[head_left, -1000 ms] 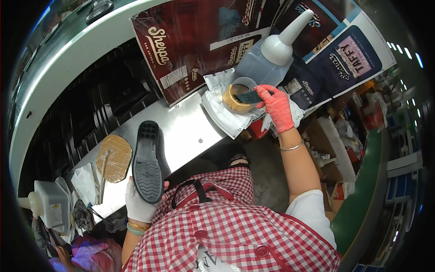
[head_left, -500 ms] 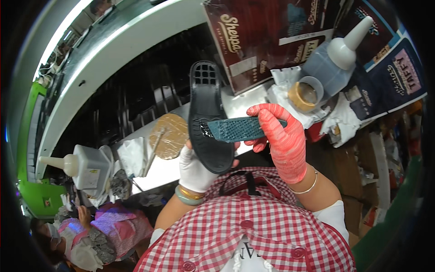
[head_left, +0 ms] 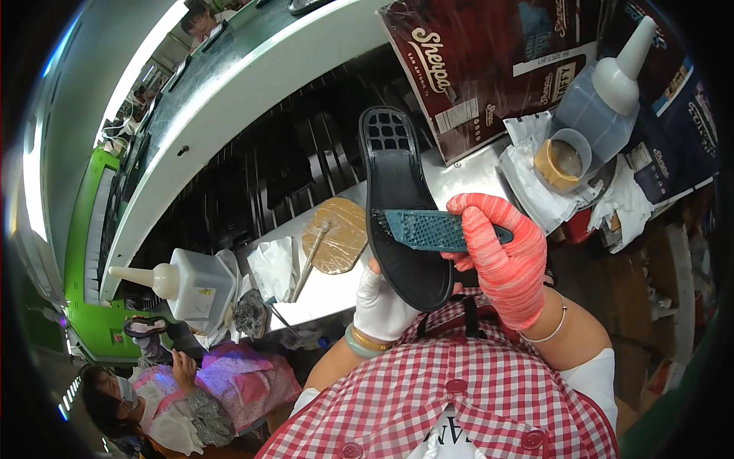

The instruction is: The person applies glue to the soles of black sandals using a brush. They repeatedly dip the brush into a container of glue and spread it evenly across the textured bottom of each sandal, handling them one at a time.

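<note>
A black shoe sole (head_left: 413,264) with a grid of square hollows at its far end is held lengthwise before me. My left hand (head_left: 378,310), in a white glove with bare fingertips, is closed around its near end from below. My right hand (head_left: 505,252), in a pink-red knitted glove, grips a flat teal tool (head_left: 424,229) with a diamond-textured face and a dark end. The tool lies across the middle of the sole, its tip by the sole's left edge. Whether bristles are under that tip is hidden.
On the light bench stand a squeeze bottle (head_left: 202,287), a brown wrapped pad (head_left: 336,237) with a thin stick, and a small cup (head_left: 562,161) beside another bottle (head_left: 600,103). Dark red boxes (head_left: 482,69) rise behind. A co-worker (head_left: 183,398) sits at lower left.
The whole view has shifted, so the bench appears farther right. The teal tool's tip has moved left across the sole to its edge. Both hands keep their hold.
</note>
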Tool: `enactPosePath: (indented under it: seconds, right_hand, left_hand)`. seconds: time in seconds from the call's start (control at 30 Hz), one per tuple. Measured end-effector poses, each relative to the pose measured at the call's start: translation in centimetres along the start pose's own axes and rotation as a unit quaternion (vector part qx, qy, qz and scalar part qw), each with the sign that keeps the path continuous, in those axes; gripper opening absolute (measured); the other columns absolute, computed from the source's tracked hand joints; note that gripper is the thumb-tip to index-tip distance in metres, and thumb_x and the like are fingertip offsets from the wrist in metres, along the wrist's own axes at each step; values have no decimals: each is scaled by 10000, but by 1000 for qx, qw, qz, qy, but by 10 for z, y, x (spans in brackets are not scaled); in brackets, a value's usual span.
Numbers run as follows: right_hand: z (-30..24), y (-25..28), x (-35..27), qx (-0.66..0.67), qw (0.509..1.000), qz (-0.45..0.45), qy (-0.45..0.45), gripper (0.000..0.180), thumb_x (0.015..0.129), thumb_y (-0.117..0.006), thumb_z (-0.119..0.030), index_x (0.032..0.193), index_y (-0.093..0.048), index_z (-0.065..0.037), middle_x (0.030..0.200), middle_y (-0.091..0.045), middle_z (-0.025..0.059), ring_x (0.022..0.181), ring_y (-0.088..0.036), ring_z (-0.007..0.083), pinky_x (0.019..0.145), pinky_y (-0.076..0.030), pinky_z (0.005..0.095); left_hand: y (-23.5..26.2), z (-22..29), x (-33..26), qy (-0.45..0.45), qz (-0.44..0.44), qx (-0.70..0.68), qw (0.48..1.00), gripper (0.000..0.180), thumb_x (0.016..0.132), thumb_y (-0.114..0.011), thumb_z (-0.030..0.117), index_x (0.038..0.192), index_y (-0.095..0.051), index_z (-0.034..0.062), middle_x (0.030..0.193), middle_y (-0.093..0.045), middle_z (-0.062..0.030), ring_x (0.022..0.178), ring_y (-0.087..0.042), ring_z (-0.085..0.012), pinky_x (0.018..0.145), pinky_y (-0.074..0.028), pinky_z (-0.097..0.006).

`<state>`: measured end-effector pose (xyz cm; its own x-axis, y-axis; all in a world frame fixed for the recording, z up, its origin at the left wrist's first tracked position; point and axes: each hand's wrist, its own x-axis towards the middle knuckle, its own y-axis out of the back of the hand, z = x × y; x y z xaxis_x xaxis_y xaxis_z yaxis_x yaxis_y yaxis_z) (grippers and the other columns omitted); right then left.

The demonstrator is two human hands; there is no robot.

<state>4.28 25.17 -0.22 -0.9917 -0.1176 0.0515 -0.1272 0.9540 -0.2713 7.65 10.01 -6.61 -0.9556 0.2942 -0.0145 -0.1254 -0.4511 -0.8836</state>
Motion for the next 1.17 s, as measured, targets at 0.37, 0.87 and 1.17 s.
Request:
enactPosePath:
  seconds: [0.37,0.87,1.17]
  right_hand:
    - [-15,4,25,4,997,30,71,167,899,-573,-134,987,-626,-2,802,-645,43,607,-599,67,527,-483,193]
    - [-24,10,32,-26,999,-19,-19,203,902,-569,-179,944,-628,10,747,-640,56,609,-616,91,513,-481,204]
    - [-2,7,12,-5,995,-35,-99,199,893,-585,-175,971,-635,1,810,-650,80,632,-630,108,562,-515,200]
  left_hand:
    - [7,0,-11,61,-36,20,997,932,742,-705,483,1418,-213,71,1384,-348,-156,1277,-358,-396,979,-398,-560]
    - [25,-2,-13,65,-33,42,996,896,752,-676,520,1397,-259,60,1361,-380,-179,1255,-392,-388,956,-427,-541]
    - [32,-1,-9,40,-10,17,999,827,794,-599,560,1398,-273,99,1365,-385,-171,1233,-427,-372,922,-450,-551]
